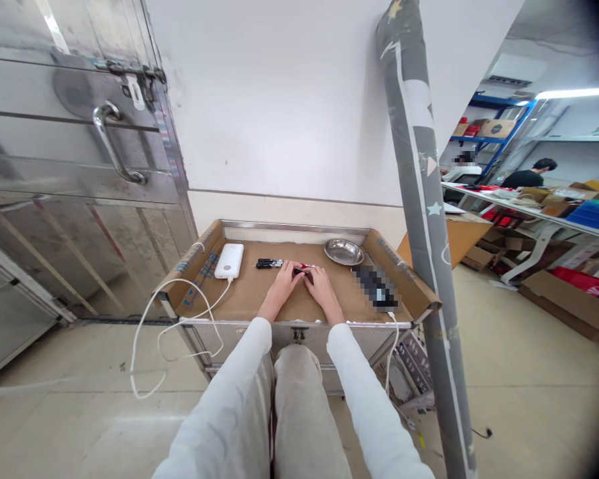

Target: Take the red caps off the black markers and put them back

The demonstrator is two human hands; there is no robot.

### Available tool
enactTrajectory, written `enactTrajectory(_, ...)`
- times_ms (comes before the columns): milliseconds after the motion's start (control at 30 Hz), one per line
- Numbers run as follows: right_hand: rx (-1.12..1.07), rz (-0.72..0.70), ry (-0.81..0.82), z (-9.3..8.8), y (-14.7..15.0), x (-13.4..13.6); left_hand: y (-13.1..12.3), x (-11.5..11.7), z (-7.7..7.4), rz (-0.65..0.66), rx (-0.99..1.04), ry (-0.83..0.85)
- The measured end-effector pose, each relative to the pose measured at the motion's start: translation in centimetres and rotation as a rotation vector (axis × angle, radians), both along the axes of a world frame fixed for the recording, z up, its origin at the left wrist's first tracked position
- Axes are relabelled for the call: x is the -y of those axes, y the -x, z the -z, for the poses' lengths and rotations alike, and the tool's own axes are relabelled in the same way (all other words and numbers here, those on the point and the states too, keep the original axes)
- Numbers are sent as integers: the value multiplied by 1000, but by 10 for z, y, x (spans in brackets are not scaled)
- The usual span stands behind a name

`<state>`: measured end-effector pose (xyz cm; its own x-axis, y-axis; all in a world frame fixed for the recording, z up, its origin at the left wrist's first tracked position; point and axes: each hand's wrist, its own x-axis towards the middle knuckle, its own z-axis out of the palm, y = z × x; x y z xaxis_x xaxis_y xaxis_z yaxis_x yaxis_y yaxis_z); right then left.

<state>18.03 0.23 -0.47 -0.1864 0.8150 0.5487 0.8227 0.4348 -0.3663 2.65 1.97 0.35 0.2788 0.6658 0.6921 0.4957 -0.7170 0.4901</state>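
My left hand and my right hand meet above the middle of a cardboard-covered cart top. Their fingers are closed around a small black object, mostly hidden, so its kind does not show. A bit of red peeks out by the right fingertips; whether it belongs to the black object I cannot tell. Just left of my left hand lie slim black-and-silver pieces, side by side. Behind my right hand, a shallow round metal dish rests on the cardboard.
A white power bank sits at left, its white cable looping over the cart's edge. At right lies a blurred-out dark phone-like device with a cable. A tall grey roll leans beside the cart. Two people sit at a far table.
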Motion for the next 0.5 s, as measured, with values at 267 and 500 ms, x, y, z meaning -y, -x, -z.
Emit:
enactTrajectory(267,-115,-6,12,6,-2,-5,0,5,-5,-68,118,-45)
enactTrajectory(500,-176,-37,0,8,-3,-6,2,10,-13,-214,252,-60)
